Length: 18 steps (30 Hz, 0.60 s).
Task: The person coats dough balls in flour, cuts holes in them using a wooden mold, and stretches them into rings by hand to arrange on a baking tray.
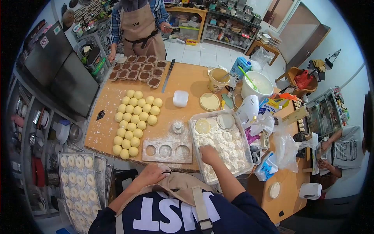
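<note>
My right hand (210,155) reaches down into a white tray (242,137) at its near left side. Its fingers look curled and their tips are hidden. Floured white lumps (228,145) lie beside it in the tray, with a yellowish round disc (203,126) and a pale round lid (225,121) behind them. My left hand (154,174) lies by the table's near edge, in front of my apron, with its fingers loosely stretched and flour on them; it appears to hold nothing. Just beyond it is a floured board with three round holes (167,156).
Yellow dough balls (132,124) stand in rows at left centre. Brown-filled cups (134,67), a knife (168,75) and a white tub (180,98) lie farther back. A hand mixer (248,109) stands right of the tray. One person stands across the table; another is at far right.
</note>
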### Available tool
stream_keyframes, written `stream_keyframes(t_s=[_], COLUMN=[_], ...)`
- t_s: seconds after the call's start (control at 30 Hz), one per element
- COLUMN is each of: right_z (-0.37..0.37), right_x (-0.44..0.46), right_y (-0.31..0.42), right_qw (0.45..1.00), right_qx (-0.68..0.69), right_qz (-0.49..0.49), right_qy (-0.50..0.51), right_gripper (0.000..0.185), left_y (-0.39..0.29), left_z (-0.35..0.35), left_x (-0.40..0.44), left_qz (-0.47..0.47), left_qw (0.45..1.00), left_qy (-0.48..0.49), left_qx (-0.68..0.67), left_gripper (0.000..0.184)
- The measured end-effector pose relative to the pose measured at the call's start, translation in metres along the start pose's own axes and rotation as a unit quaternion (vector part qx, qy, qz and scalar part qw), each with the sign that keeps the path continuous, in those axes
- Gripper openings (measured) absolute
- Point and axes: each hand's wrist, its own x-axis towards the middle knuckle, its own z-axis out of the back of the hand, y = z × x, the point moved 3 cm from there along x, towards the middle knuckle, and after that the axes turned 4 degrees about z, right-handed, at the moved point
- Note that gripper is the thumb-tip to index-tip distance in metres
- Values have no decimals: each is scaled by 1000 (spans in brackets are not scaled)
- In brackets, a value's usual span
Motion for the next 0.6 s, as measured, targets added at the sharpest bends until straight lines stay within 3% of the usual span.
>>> stream_keyframes(t_s=[0.13,0.17,0.27,0.37,0.47,0.57,0.6], right_z=[22,27,20,13,0,-54,-52], right_x=[6,4,-5,-29,-50,-40,-40], right_y=[-9,-14,-30,-25,-4,-29,-29], right_qw=[993,993,982,990,995,988,995], right_qx=[-25,-18,74,85,79,63,64], right_qz=[-37,-50,20,29,-4,-1,1], right_qy=[-112,-101,-173,-105,62,141,77], right_gripper=[25,31,37,38,35,34,34], left_y=[-6,-5,-6,3,1,10,9], left_z=[4,4,9,2,7,-2,0], left_x=[-2,-2,-6,-10,-10,-10,-9], left_qz=[-4,2,-1,25,24,25,24], left_qw=[1000,1000,1000,1000,1000,1000,1000], left_qy=[-5,-5,-21,-9,-10,-6,-6], left_qx=[-7,-10,-17,0,-13,-2,-3], left_gripper=[26,26,26,26,26,27,27])
